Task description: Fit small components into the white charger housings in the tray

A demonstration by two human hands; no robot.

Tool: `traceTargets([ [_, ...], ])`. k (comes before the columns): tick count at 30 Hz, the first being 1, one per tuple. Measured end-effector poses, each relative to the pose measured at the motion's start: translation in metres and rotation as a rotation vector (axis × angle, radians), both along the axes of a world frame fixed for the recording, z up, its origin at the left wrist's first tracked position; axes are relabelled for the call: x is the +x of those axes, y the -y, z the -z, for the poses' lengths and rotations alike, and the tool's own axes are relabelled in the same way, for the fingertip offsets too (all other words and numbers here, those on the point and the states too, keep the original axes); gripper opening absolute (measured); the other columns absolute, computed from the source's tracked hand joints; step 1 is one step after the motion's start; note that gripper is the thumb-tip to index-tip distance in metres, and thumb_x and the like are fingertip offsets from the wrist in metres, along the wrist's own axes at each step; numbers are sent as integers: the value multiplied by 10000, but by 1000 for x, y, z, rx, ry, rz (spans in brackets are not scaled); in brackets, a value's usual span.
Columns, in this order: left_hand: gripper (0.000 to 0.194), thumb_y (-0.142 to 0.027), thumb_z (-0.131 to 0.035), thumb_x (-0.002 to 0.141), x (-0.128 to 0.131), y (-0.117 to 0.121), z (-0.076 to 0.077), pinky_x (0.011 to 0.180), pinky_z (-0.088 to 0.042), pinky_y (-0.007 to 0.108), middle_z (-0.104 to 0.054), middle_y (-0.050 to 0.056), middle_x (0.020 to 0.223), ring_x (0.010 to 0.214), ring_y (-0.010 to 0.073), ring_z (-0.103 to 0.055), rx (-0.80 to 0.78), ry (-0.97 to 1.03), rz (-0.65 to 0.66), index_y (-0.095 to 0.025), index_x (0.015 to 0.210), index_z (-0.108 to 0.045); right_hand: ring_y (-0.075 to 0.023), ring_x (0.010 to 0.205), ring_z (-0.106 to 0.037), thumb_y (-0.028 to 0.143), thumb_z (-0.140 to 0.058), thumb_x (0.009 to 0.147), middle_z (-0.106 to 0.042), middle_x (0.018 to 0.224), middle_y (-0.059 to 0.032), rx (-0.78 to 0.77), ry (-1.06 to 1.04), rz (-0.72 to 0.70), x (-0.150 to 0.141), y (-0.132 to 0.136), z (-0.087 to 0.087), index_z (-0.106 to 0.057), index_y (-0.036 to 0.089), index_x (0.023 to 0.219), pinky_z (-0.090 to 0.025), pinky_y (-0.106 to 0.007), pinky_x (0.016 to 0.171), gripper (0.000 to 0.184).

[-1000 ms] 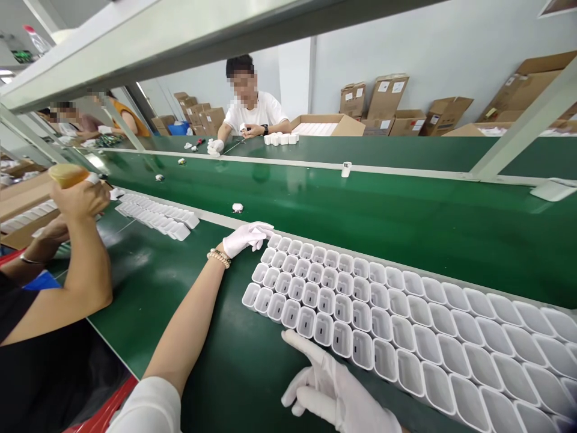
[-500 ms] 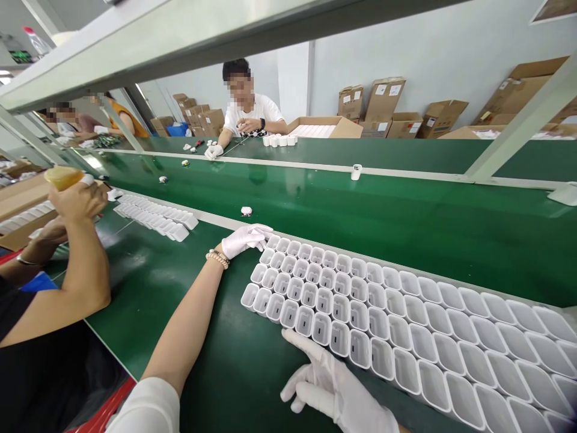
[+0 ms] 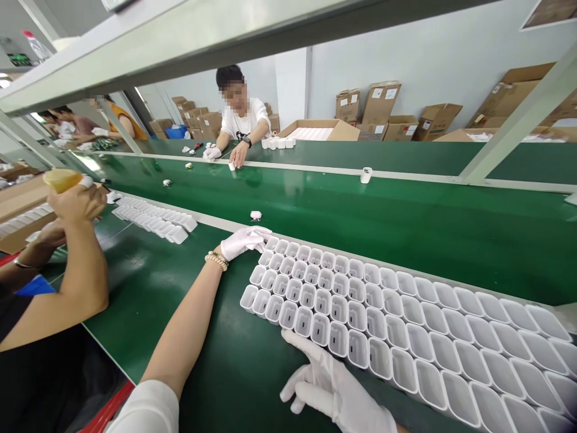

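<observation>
White plastic cases (image 3: 311, 296), open at the top and hollow, stand upright in several tight rows on the green table. Small dark slots show inside many of them. My left hand (image 3: 243, 242), in a white glove, lies at the far left corner of the block, fingers stretched towards the end case of the back row. In front, my gloved right hand (image 3: 331, 385) points its index finger along the front row, the tip at or against a case. Its other fingers are bent and apart, with nothing in them.
A green conveyor belt (image 3: 419, 222) runs behind a pale rail and carries a small white part (image 3: 255, 216) and a white case (image 3: 366, 175). At left, a co-worker's arm (image 3: 83, 258) holds something yellow near more white cases (image 3: 153, 220). Another person (image 3: 243, 117) works across.
The small parts and the white case on the belt have shifted right. The person across now reaches to the belt with a white case. My hands have stayed in place.
</observation>
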State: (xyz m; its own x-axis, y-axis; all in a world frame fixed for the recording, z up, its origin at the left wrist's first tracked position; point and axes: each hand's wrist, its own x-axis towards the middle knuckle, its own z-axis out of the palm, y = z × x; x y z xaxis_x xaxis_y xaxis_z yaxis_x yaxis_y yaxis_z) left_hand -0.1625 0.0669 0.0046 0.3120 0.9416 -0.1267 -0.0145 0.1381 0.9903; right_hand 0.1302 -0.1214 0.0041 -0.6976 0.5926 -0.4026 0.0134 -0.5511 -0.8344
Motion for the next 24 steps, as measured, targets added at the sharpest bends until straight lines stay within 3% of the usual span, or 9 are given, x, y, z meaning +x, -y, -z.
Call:
traceTargets([
  [7, 610, -397, -841, 665, 1, 0, -1, 645, -503, 277, -754, 107, 870, 654, 178, -680, -1, -4, 1, -80, 1148, -646, -239, 783, -695, 481, -750, 749, -747, 882, -71, 1, 6, -12, 0, -1, -1, -373, 169, 1509, -478, -457, 904, 904],
  [12, 613, -396, -843, 665, 2, 1, -3, 649, -509, 273, -748, 81, 814, 659, 180, -686, 1, -15, 2, -85, 1154, -646, -238, 779, -701, 437, -742, 752, -750, 865, -67, 1, -1, -11, -1, -1, -3, -376, 138, 1498, -481, -451, 901, 883],
  [17, 619, -403, -833, 681, 3, 3, -5, 647, -507, 271, -750, 89, 841, 653, 173, -682, 5, -20, 2, -84, 1173, -634, -224, 766, -706, 326, -667, 785, -749, 858, -76, -18, 31, 2, -1, -3, -11, -470, 94, 1400, -503, -418, 846, 686],
  [21, 607, -402, -829, 688, 2, 2, -4, 631, -494, 256, -747, 126, 999, 678, 165, -684, 9, -26, 4, -93, 1171, -629, -191, 676, -701, 283, -670, 740, -728, 1007, -121, -78, 8, 54, -3, -4, -11, -596, 93, 1215, -529, -379, 741, 517],
  [24, 592, -404, -817, 700, 1, 0, -3, 632, -491, 260, -751, 120, 951, 678, 171, -682, 10, -34, 9, -89, 1166, -631, -180, 644, -701, 258, -695, 704, -709, 1028, -125, -121, -30, 105, -5, -3, -7, -636, 97, 1130, -535, -358, 682, 460],
])
